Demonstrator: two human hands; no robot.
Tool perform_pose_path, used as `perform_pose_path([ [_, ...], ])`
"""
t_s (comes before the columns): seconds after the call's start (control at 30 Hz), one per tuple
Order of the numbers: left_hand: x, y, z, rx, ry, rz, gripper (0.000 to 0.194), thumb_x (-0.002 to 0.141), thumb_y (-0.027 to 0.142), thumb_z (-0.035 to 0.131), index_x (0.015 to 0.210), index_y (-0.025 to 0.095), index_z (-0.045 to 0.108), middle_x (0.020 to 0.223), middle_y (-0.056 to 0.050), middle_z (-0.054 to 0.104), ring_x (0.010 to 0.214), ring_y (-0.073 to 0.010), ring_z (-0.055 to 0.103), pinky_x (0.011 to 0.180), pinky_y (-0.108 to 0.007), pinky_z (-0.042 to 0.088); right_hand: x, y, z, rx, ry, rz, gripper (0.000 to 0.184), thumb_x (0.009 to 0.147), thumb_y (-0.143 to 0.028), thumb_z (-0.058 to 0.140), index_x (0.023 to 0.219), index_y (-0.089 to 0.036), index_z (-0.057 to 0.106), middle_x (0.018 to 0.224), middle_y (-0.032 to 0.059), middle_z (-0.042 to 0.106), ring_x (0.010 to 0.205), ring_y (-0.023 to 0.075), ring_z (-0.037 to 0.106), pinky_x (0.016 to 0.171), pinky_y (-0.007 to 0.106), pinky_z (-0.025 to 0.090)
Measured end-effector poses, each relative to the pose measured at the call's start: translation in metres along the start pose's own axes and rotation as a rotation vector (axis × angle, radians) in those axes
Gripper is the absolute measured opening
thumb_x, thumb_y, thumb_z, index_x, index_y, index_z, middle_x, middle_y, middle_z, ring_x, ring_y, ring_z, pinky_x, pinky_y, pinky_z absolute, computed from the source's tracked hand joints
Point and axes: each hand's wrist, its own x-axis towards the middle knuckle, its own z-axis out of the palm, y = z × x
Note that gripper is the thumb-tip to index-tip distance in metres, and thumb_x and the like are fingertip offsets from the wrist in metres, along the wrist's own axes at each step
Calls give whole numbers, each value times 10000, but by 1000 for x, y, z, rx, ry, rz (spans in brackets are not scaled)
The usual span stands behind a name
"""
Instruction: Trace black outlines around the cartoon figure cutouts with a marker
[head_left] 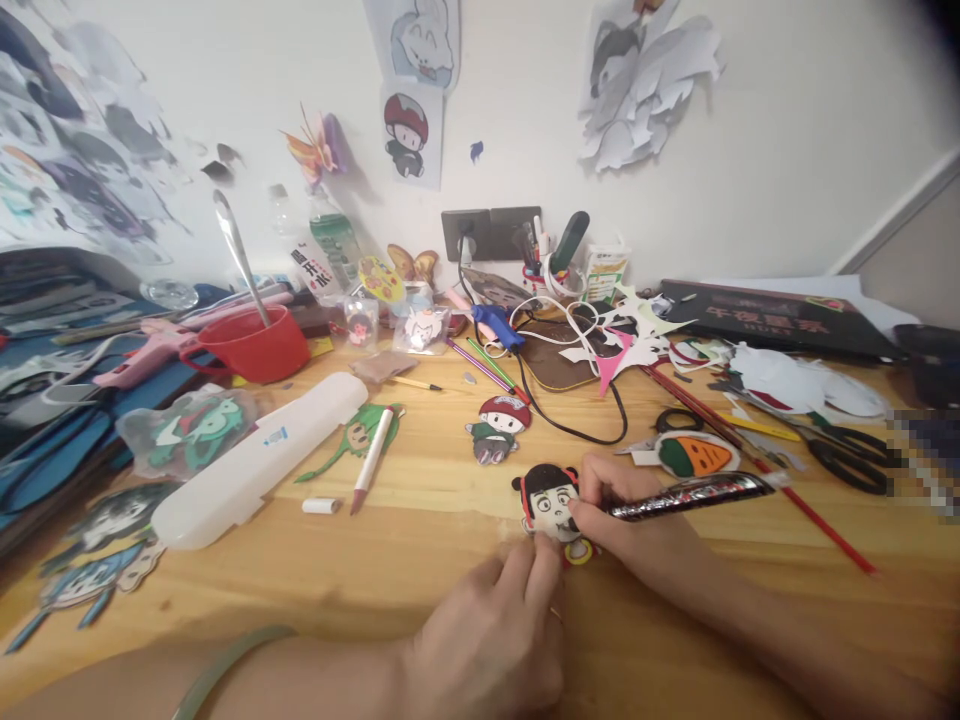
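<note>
A paper cutout [551,503] of a cartoon child with black hair buns and red ties lies on the wooden table. My left hand [491,620], with a pale bangle on its wrist, has its fingers bent together at the cutout's lower edge, gripping it against the table. Between the fingers of my right hand [626,515] is a dark pen [686,497] with a shiny patterned barrel. Its tip end is over the cutout's face, hidden by my fingertips. Just behind lies another cutout [499,428], a figure in a red cap.
An uncapped marker [373,460] and its cap [321,506] lie left, beside a white plastic case [259,465]. Farther back stands a red mug [251,343] with a spoon. Black-handled scissors [844,455] and a carrot cutout [697,455] are right. A cord [577,435] loops behind.
</note>
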Motion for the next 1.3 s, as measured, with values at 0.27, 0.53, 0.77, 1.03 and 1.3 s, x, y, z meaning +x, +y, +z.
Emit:
perform_pose_path([
  [0.27,-2,2,2,33,-39,11,240,803,67,378,956,38,560,971,-150,550,698,-173,545,515,-253,487,0,8,-3,26,96,16,219,720,-142,479,565,-211,341,536,-55,400,511,103,369,471,225,292],
  [0.53,-2,1,3,20,-5,-2,263,764,50,376,947,42,565,973,-145,561,686,-179,546,508,-257,485,-1,4,-5,2,8,4,217,728,-162,493,546,-204,382,542,-41,439,516,106,401,469,225,308],
  [0.77,-2,2,4,31,-3,-1,251,788,58,365,959,35,547,972,-154,555,690,-167,540,520,-249,480,0,5,-3,-11,26,27,215,702,-134,492,534,-205,380,532,-43,432,512,110,395,466,228,301],
  [1.03,-1,2,4,-8,58,-28,270,782,31,346,947,28,560,931,-136,577,670,-178,550,508,-259,493,0,4,-5,-15,15,21,225,712,-141,485,540,-204,353,539,-46,413,516,106,385,470,226,296],
  [1.3,1,1,1,-1,91,-20,277,772,27,351,910,30,591,920,-141,611,661,-189,570,516,-260,499,-3,2,-5,-29,2,24,219,719,-132,470,550,-207,353,552,-43,420,532,113,390,485,238,301],
])
